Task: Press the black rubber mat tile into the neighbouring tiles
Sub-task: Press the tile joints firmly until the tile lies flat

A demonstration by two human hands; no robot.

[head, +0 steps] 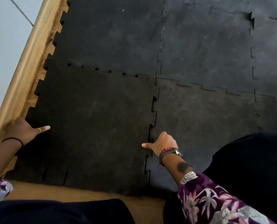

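A black rubber mat tile (89, 120) with jigsaw edges lies on the floor in the near left of the head view. Its far seam shows small open gaps toward the neighbouring tile behind (112, 38). Its right seam against the neighbouring tile (207, 117) has open notches. My left hand (23, 130) rests at the tile's left edge beside the skirting, thumb stretched onto the rubber. My right hand (162, 143) presses on the right seam, thumb on the tile, fingers curled down and partly hidden. Neither hand holds anything.
A wooden skirting board (31, 54) runs diagonally along the left under a pale wall (3, 46). Bare wood floor (86, 193) shows at the tile's near edge. More joined tiles (207, 46) lie at the right and back. My dark-clad knees sit at bottom left and right.
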